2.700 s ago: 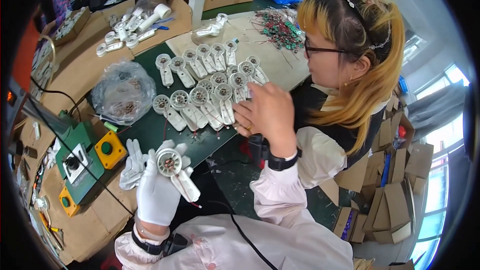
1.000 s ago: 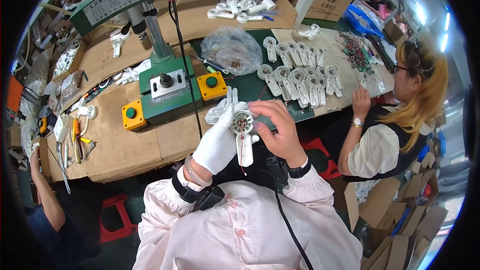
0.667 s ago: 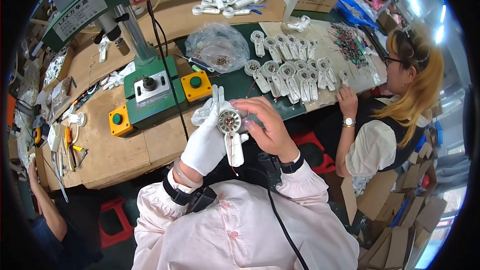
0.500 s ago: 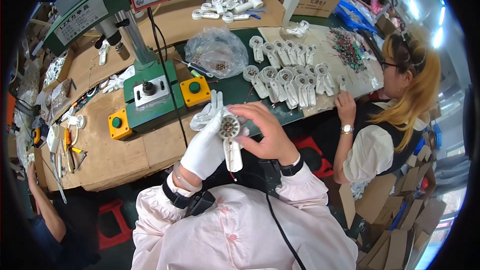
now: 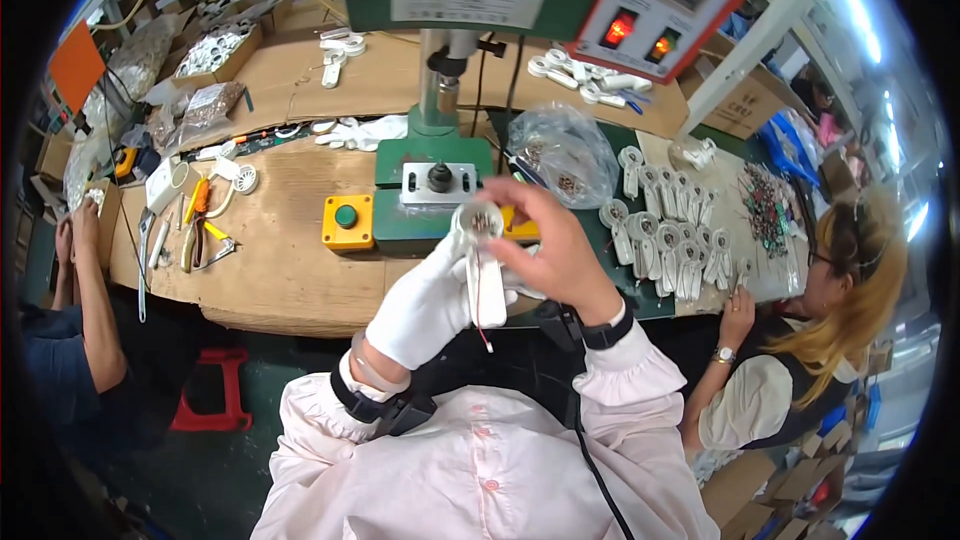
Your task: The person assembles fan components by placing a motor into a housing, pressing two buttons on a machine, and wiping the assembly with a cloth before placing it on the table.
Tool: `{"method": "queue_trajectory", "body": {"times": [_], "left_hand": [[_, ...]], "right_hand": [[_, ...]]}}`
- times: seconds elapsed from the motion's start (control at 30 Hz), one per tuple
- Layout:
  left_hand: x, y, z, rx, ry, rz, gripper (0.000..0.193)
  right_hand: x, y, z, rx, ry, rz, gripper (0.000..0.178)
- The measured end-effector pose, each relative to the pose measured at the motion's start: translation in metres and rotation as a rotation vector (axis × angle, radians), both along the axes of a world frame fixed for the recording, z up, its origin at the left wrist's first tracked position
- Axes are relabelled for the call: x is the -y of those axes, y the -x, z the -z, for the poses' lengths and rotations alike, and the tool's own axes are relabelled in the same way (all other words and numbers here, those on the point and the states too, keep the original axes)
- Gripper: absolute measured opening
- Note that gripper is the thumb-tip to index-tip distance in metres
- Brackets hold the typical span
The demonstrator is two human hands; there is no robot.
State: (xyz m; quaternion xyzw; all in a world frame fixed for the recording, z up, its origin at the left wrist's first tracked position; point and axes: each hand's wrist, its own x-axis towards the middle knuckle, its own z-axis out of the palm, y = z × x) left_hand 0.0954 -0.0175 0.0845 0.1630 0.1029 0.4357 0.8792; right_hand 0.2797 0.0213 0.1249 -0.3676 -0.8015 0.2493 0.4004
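Observation:
My left hand (image 5: 420, 305), in a white glove, is closed around a white handheld-fan housing (image 5: 486, 290) in front of my chest. Its round head (image 5: 478, 221) faces up, with coppery parts inside. A thin red wire (image 5: 484, 325) runs down along the handle and ends in a small white plug. My bare right hand (image 5: 560, 252) grips the round head from the right, index finger on the far side and thumb on the near side. Just beyond my hands stands a green press (image 5: 395, 223) with a dark post on its metal plate (image 5: 412, 184).
Yellow button boxes (image 5: 347, 223) flank the press; my right hand partly covers one. A clear bag (image 5: 565, 150) and rows of fan housings (image 5: 680, 240) lie to the right, near a co-worker (image 5: 780, 380). Pliers (image 5: 215, 240) and other tools lie left. Another person's arms (image 5: 95, 310) show far left.
My view has swung left, so the press now stands in the middle. The fan housing has stayed in my hands, and my right index finger has moved around the far side of its head.

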Motion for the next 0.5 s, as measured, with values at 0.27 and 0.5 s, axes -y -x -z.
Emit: {"method": "queue_trajectory", "body": {"times": [0.27,0.5], "left_hand": [[-0.029,0.039,0.015,-0.010,-0.045,-0.046,0.049],[-0.041,0.034,0.026,-0.064,-0.087,-0.060,0.046]], "right_hand": [[-0.072,0.050,0.010,0.172,-0.102,0.166,0.046],[-0.070,0.052,0.010,0.282,-0.042,0.168,0.047]]}}
